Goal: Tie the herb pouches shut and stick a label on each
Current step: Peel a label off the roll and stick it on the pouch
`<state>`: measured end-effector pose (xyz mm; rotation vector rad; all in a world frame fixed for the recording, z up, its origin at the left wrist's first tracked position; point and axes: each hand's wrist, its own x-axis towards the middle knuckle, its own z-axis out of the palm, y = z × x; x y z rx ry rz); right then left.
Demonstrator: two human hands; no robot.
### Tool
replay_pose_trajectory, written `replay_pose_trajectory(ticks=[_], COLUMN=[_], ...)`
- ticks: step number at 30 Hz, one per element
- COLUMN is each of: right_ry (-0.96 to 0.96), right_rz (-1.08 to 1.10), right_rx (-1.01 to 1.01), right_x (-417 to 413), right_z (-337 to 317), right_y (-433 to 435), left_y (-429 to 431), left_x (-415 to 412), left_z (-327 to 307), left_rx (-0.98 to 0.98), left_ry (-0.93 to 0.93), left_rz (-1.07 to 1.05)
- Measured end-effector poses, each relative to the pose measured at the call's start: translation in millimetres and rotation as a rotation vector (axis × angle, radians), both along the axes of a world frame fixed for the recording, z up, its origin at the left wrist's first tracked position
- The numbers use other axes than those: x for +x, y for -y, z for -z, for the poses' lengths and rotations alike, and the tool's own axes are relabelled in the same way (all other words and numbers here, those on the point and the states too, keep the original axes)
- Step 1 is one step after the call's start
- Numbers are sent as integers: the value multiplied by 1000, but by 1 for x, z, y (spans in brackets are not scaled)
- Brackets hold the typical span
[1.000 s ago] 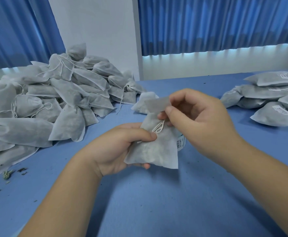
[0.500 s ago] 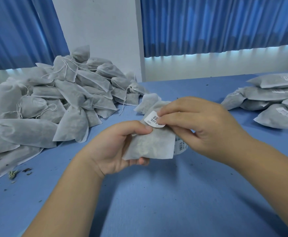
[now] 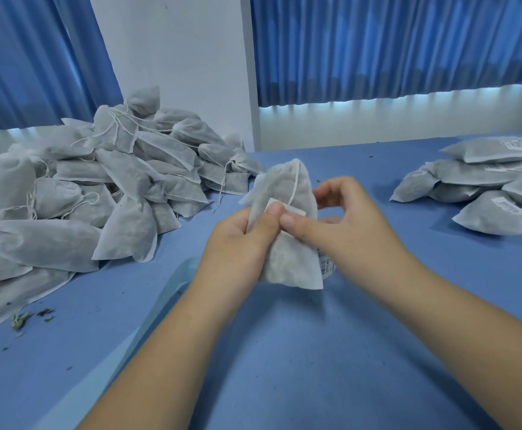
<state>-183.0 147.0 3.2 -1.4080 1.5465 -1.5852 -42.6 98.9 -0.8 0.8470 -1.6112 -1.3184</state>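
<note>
pouch (image 3: 293, 262) grey, upright; left hand (image 3: 234, 240) fingers grip it; right hand (image 3: 346, 225) fingers pinch its label (image 3: 296, 211)

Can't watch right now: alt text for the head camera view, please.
The left hand and right hand hold a grey herb pouch over the blue table, thumbs pressing a white label onto it. Unlabelled pouches are heaped at left; a smaller labelled stack lies at right.

A grey mesh pouch (image 3: 287, 243) is held upright at mid-frame, with a white string (image 3: 295, 184) running down its front to a white label (image 3: 293, 210). An unlabelled heap (image 3: 98, 187) fills the left. Labelled pouches (image 3: 486, 187) lie flat at right.
</note>
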Motion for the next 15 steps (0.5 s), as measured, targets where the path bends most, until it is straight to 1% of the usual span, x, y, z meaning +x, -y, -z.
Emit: replay_pose_trajectory(ticks=[2, 3, 4, 10, 15], right_ry=[216, 264, 273, 327, 278], right_rz=[-216, -289, -313, -205, -70], right_rx=[126, 156, 163, 120, 173], right_x=[-3, -4, -4, -1, -1], right_z=[0, 0, 0, 2, -1], right_y=[-1, -1, -2, 0, 1], left_y=[-3, -3, -3, -3, -3], left_x=[-4, -5, -6, -13, -19], left_z=[1, 2, 4, 5, 4], left_rx=[-2, -6, -13, -54, 12], left_ry=[-15, -4, 4, -87, -70], left_rz=[-26, -49, -71, -146, -43])
